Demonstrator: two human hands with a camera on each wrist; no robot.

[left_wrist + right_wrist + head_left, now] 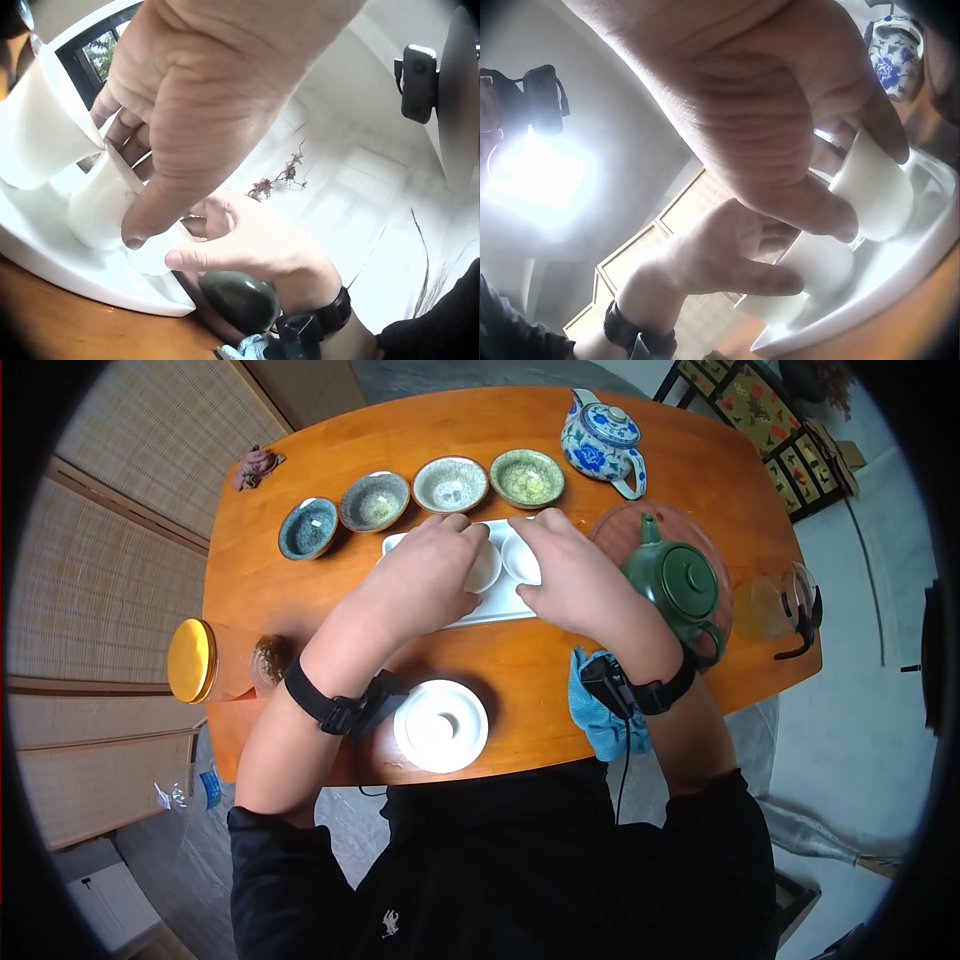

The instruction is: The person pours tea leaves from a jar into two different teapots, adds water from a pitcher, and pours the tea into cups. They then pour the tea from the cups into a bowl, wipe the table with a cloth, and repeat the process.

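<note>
A long white tray (492, 610) lies mid-table with three small white cups in a row on it. My left hand (432, 575) grips the middle cup (101, 199), thumb on the near side and fingers on the far side. At the row's right end, my right hand (572, 570) holds another cup (877, 184) between thumb and fingers. The left-end cup (41, 127) stands apart from both hands' grip; my left hand hides it in the head view. Both held cups sit low, close over the tray.
Several glazed bowls (527, 478) line the far side. A blue-and-white teapot (598, 445) stands at back right, a green teapot (680, 582) and glass pitcher (775, 610) at right. Nearer lie a white lid (440, 745), a blue cloth (595, 710) and a yellow-lidded jar (190, 660).
</note>
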